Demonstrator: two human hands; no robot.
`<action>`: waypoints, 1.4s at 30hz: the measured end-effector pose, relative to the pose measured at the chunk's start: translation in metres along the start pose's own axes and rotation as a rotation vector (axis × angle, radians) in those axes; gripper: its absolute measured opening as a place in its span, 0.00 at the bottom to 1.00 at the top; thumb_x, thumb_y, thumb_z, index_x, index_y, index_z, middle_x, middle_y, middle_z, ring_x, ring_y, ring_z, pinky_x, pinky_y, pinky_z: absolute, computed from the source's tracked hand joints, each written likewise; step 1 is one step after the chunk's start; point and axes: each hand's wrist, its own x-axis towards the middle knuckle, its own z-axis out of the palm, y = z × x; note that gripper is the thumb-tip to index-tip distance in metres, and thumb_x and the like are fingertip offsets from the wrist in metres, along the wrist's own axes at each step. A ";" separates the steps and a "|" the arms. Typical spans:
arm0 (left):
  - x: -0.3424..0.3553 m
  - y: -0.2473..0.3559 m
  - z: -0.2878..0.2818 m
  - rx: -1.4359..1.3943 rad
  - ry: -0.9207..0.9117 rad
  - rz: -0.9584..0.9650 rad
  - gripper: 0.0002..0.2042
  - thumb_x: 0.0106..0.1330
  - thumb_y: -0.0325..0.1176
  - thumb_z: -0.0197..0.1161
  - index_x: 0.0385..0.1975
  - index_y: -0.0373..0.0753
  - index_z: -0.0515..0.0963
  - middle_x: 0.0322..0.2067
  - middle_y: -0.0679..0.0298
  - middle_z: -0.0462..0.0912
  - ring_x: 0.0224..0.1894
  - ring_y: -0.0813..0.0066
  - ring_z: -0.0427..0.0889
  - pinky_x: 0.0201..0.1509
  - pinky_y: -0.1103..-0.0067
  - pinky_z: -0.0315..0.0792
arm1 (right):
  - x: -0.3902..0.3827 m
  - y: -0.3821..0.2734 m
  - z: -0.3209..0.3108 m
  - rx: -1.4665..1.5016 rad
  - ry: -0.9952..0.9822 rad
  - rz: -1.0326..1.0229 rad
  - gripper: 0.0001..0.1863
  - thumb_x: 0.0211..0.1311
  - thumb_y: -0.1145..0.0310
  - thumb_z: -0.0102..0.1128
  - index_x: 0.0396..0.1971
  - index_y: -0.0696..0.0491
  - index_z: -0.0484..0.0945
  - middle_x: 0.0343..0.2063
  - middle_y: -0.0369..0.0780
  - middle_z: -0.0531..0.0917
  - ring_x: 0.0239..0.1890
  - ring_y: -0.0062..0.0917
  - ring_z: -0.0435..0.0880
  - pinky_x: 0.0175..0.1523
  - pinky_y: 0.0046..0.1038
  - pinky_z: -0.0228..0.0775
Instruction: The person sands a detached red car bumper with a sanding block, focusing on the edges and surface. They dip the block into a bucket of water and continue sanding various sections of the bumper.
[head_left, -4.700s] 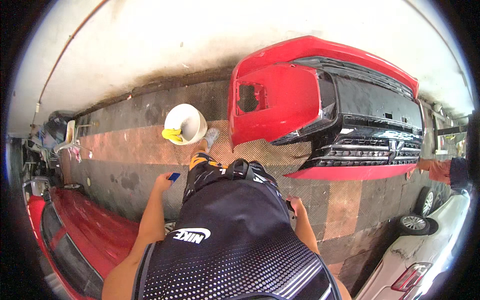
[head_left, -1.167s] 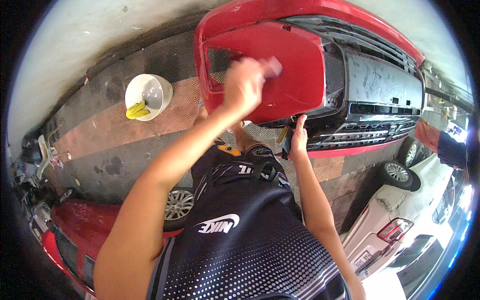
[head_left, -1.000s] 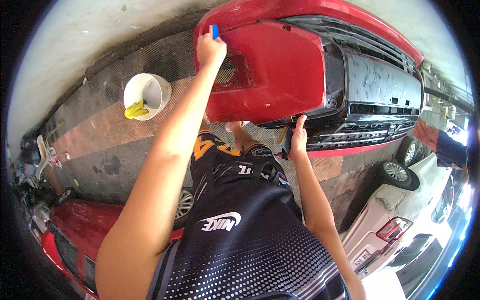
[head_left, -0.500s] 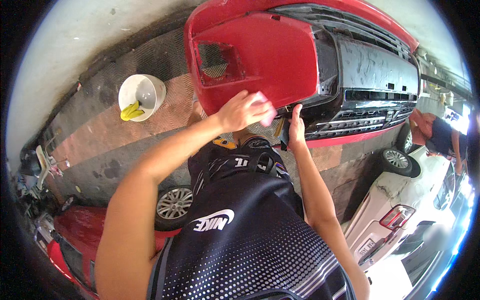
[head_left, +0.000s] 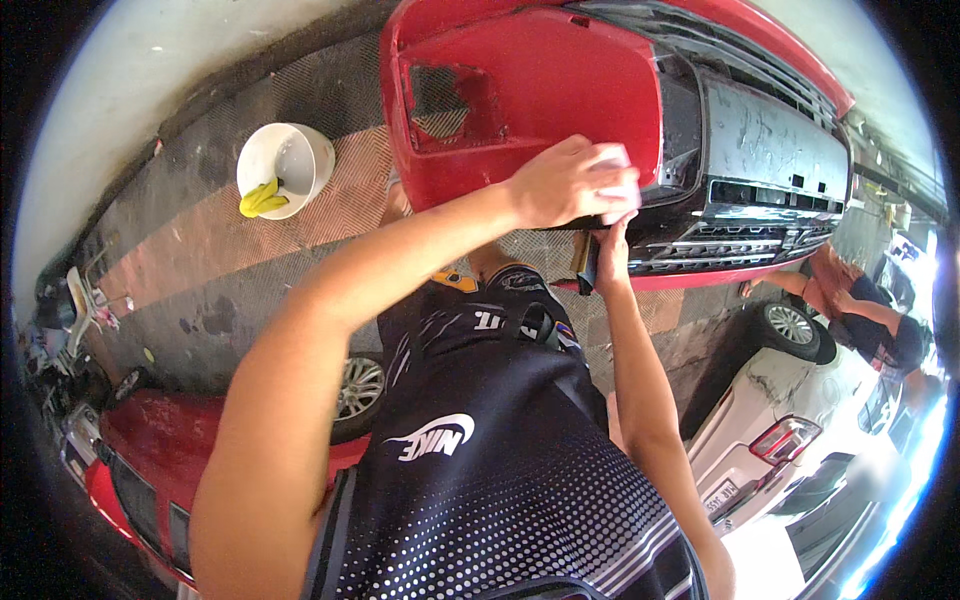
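A red car bumper (head_left: 560,100) with a black grille (head_left: 745,245) and a grey centre panel lies across the space in front of me. My left hand (head_left: 565,185) is closed round a pink pad (head_left: 618,185), which it presses against the near edge of the red face, beside the black section. My right hand (head_left: 613,255) grips the bumper's near edge just below the pad. Its fingers are partly hidden behind that edge. Next to the right palm hangs a dark flat piece (head_left: 585,262) with a yellowish edge; whether it is held or part of the bumper is unclear.
A white bucket (head_left: 312,165) with a yellow-green cloth (head_left: 263,200) over its rim stands on the patterned floor at left. Behind me on the left is a red car (head_left: 150,450), on the right a damaged white car (head_left: 750,400). A person (head_left: 865,310) crouches near that car.
My left hand has moved right with the pink pad along the bumper's near edge, up close to my right hand. The person at right has leaned and stretched an arm out.
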 end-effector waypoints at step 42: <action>-0.320 -0.091 -0.097 0.374 -0.336 -0.614 0.12 0.57 0.29 0.64 0.41 0.49 0.85 0.48 0.66 0.81 0.65 0.62 0.73 0.71 0.61 0.65 | 0.020 0.015 -0.007 0.074 0.152 0.141 0.59 0.48 0.07 0.24 0.18 0.55 0.78 0.18 0.39 0.80 0.23 0.30 0.78 0.33 0.29 0.72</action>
